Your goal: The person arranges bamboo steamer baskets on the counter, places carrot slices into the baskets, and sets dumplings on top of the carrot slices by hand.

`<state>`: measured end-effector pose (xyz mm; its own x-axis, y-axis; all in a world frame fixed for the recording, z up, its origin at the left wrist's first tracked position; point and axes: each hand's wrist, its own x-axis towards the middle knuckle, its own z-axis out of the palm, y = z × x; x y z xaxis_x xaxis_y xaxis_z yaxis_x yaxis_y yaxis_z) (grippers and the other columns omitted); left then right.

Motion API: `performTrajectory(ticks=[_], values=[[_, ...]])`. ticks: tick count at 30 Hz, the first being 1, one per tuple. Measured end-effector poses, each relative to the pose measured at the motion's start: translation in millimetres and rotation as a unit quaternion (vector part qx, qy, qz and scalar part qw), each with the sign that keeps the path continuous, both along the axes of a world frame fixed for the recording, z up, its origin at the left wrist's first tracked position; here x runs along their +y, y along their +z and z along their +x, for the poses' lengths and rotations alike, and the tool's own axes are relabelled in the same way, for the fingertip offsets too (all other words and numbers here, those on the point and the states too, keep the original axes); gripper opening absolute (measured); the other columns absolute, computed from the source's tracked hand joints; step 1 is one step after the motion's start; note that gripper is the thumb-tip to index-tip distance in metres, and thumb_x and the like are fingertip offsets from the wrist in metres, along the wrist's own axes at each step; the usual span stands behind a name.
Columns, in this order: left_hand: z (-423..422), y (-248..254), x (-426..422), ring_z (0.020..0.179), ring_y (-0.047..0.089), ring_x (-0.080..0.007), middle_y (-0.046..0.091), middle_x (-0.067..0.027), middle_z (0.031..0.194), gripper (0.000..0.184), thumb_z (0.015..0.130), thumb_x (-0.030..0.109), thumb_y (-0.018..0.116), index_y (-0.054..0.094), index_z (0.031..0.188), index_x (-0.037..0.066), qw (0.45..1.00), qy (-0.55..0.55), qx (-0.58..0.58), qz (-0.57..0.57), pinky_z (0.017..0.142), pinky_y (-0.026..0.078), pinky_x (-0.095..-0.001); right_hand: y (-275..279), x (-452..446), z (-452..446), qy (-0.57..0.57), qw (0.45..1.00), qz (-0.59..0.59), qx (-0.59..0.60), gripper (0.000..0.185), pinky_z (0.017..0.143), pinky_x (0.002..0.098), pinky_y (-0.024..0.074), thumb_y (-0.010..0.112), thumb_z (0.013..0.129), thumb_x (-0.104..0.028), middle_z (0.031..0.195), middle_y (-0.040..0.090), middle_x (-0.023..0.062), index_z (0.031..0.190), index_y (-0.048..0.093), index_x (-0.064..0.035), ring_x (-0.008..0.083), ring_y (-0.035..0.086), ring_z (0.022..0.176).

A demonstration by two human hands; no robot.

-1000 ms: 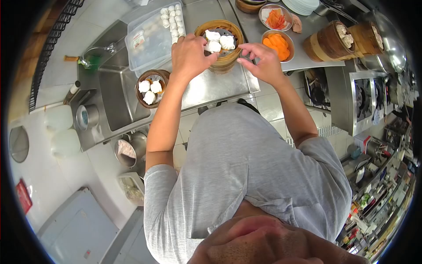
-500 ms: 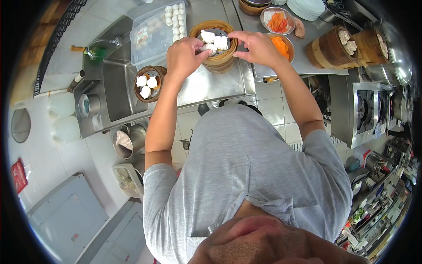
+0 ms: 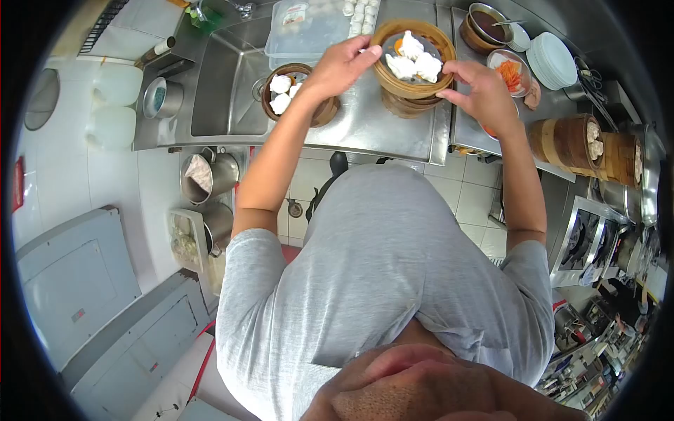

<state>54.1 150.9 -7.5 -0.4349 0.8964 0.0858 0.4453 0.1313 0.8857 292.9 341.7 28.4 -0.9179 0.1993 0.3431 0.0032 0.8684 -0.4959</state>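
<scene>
My left hand (image 3: 345, 66) is closed on the left rim of a round bamboo steamer basket (image 3: 413, 89). On the opposite side, my right hand (image 3: 483, 92) grips the rim between thumb and fingers. Inside the basket, several white buns (image 3: 427, 67) rest on a dark perforated liner, with a bit of orange showing beside them. Directly under it, more bamboo steamers (image 3: 407, 105) stand on the steel counter (image 3: 358, 126); whether the held basket touches them I cannot tell. A smaller bamboo steamer (image 3: 325, 114) with white buns (image 3: 280, 85) sits left, partly behind my left forearm.
A clear plastic box (image 3: 298, 42) with rows of white dough pieces stands behind. Left is a steel sink (image 3: 228, 84). To the right are a bowl of orange shreds (image 3: 510, 70), white plates (image 3: 553, 59), a sauce pot (image 3: 484, 24) and filled bamboo steamers (image 3: 562, 140).
My left hand has left the buns and taken the basket's left rim. The basket now tilts toward me, held by both hands. My view has shifted, moving the counter rightward and up.
</scene>
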Motion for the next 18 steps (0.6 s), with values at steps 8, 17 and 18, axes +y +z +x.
performTrajectory(ticks=[8, 17, 18], values=[[-59.9, 53.5, -116.5, 0.094, 0.064, -0.0171, 0.072, -0.0118, 0.104, 0.047, 0.103, 0.036, 0.057, 0.061, 0.133, 0.000, 0.993, 0.094, 0.076, -0.012, 0.087, 0.050, -0.0321, 11.5, -73.9, -97.9, 0.098, 0.992, 0.017, 0.072, 0.042, 0.079, 0.0411, 0.0573, 0.084, 0.078, -0.026, 0.101, 0.072, 0.0111, 0.113, 0.068, -0.0104, 0.0318, 0.070, 0.090], [-90.6, -13.0, -207.4, 0.111, 0.062, -0.0139, 0.071, -0.0097, 0.117, 0.044, 0.104, 0.025, 0.056, 0.058, 0.140, -0.001, 0.978, 0.178, -0.074, -0.074, 0.100, 0.045, -0.0283, -34.1, -144.9, -159.9, 0.146, 0.987, -0.008, -0.065, 0.041, 0.078, 0.0433, 0.0576, 0.084, 0.079, -0.023, 0.097, 0.071, 0.0109, 0.114, 0.068, -0.0108, 0.0318, 0.070, 0.090], [-91.1, -21.1, -209.5, 0.111, 0.062, -0.0139, 0.071, -0.0091, 0.117, 0.045, 0.104, 0.025, 0.056, 0.058, 0.140, -0.001, 0.978, 0.178, -0.087, -0.070, 0.100, 0.045, -0.0285, -36.6, -145.9, -160.9, 0.146, 0.987, -0.004, -0.068, 0.041, 0.078, 0.0434, 0.0576, 0.084, 0.078, -0.023, 0.097, 0.071, 0.0110, 0.114, 0.068, -0.0106, 0.0319, 0.070, 0.090]])
